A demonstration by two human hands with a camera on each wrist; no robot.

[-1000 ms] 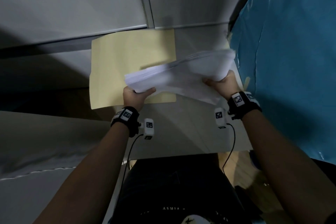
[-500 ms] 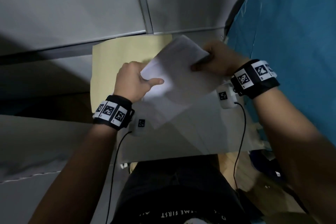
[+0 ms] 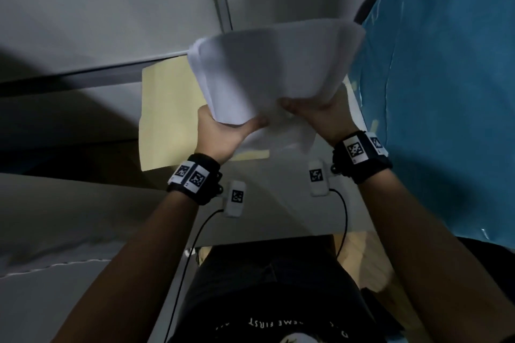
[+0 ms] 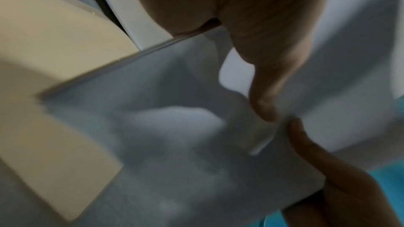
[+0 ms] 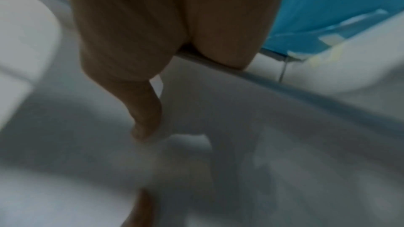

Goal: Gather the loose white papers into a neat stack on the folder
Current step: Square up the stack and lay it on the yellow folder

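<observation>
A bundle of white papers (image 3: pixel 276 69) is held up in the air, bowed, above the right part of a tan folder (image 3: pixel 167 117) that lies flat on the grey desk. My left hand (image 3: pixel 223 131) grips the bundle's near left corner, thumb on top. My right hand (image 3: pixel 320 111) grips its near edge to the right. In the left wrist view my thumb and fingers pinch the papers (image 4: pixel 328 118), with the folder (image 4: pixel 48 68) to the left. The right wrist view is blurred; the papers (image 5: pixel 240 127) run under my thumb. The folder's right part is hidden by the sheets.
A grey partition wall (image 3: pixel 111 14) with a vertical seam rises just behind the folder. A blue plastic sheet (image 3: pixel 446 92) hangs close on the right. The desk's near edge (image 3: pixel 264 239) is just in front of my body.
The papers have been turned and lifted from a low grip over the folder to a raised, bowed bundle. Both hands moved to its near edge.
</observation>
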